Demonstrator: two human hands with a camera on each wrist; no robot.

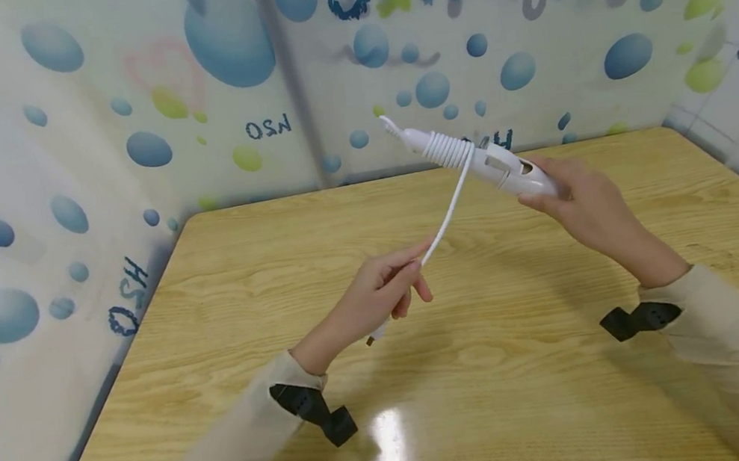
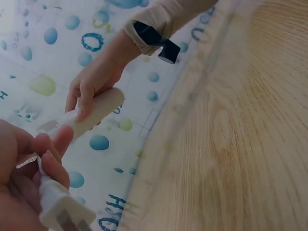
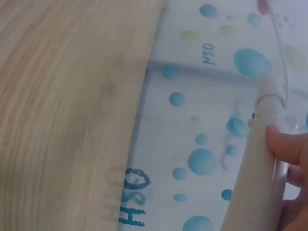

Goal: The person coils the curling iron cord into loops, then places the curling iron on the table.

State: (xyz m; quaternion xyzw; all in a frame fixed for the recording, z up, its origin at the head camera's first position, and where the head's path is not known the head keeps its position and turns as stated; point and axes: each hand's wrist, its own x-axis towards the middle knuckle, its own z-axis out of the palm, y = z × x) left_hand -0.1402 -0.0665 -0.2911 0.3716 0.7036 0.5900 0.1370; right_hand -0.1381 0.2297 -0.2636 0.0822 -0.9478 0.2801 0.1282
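A white, wand-shaped electric appliance (image 1: 494,165) is held up above the table, tilted, with its ribbed cord end pointing up and left. My right hand (image 1: 586,200) grips its thick, rounded end. Several turns of white cord (image 1: 447,150) are wound round the narrower part. From there the cord runs down, taut, to my left hand (image 1: 376,293), which pinches it between thumb and fingers. Below that hand the plug (image 2: 65,211) hangs, its prongs showing. In the right wrist view the appliance's smooth body (image 3: 260,173) lies against the right thumb. The exact kind of appliance is unclear.
Under both hands lies a wooden table (image 1: 245,273). A pale wall covering (image 1: 340,83) with blue and green drops and lettering stands behind its far edge and along the sides. Each sleeve carries a black wrist camera (image 1: 314,413).
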